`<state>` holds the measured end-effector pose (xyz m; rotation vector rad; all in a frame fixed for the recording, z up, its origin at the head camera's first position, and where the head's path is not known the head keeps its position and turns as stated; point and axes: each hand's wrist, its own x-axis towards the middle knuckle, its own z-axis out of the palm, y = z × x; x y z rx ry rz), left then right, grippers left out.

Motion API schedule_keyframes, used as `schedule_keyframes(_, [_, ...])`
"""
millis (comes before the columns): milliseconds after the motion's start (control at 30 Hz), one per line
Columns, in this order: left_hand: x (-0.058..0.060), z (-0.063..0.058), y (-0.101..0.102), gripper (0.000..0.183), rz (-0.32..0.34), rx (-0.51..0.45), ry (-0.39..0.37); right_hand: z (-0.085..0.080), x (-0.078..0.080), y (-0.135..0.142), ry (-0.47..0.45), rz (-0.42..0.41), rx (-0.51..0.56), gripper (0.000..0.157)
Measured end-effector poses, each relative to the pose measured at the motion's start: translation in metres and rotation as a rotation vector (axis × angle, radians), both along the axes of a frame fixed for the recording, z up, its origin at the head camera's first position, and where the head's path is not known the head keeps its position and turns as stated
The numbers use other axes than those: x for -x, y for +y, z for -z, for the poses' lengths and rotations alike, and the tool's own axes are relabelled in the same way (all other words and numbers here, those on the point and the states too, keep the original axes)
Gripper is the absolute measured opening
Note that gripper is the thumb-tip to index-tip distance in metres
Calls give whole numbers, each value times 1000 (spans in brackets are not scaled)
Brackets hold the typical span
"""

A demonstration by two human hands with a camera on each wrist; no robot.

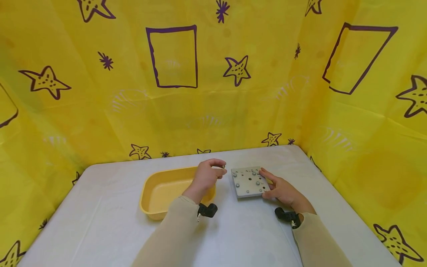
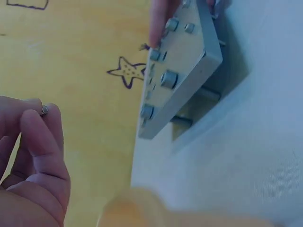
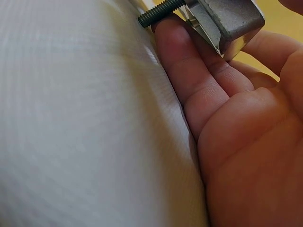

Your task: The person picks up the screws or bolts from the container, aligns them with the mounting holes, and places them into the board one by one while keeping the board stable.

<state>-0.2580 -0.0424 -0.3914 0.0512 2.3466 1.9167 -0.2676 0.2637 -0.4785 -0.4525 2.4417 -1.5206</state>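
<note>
My left hand [image 1: 206, 175] is raised over the right rim of a yellow plastic tub [image 1: 166, 190]. Between thumb and fingertips it pinches a small metal screw [image 2: 44, 110], only its end showing in the left wrist view. To the right, my right hand [image 1: 283, 191] grips the right edge of a square metal plate [image 1: 245, 187], thumb at the near corner. Several socket-head bolts [image 2: 169, 79] stand in the plate's holes, and their shanks stick out underneath. In the right wrist view a dark threaded shank [image 3: 161, 13] lies beside my fingers, which reach under the plate.
A white cloth covers the table [image 1: 240, 233]. Yellow curtains [image 1: 207, 111] with drawn starfish hang behind it and along both sides. A black wrist camera [image 1: 207, 210] sits on the left sleeve, another [image 1: 287, 216] on the right.
</note>
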Motion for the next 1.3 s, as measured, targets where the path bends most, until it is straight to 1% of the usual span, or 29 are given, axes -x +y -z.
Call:
schedule_keyframes(167, [13,6,27,14,-3,41,36,0,0,1,-26,0,33,96])
schedule_keyframes(267, [20,11,38,13,-18,105,57,-2,0,0,-55,10,57,96])
schedule_keyframes(367, [26,15,44,12,-40,189,68,-3,-1,-1,-67,14,62,97])
schedule_keyframes(467, [32,20,48,11,-57,268,70,-3,-1,-2,-60,19,44,97])
schedule_keyframes(667, [43,26,55,13,-60,360,104,-3,-1,-1,-45,23,17,96])
schedule_keyframes(733, [45,29,57,15,-68,384,111,-3,-1,-1,-44,23,15,96])
schedule_keyframes(867, [47,31,59,16,-76,408,89,-3,-1,-2,-43,24,9,95])
schedule_keyframes(1100, [49,33,60,17,-66,451,91,-2,1,-3,-46,30,9,96])
schedule_keyframes(1300, [50,34,61,15,-45,465,106,-2,2,-2,-48,32,5,97])
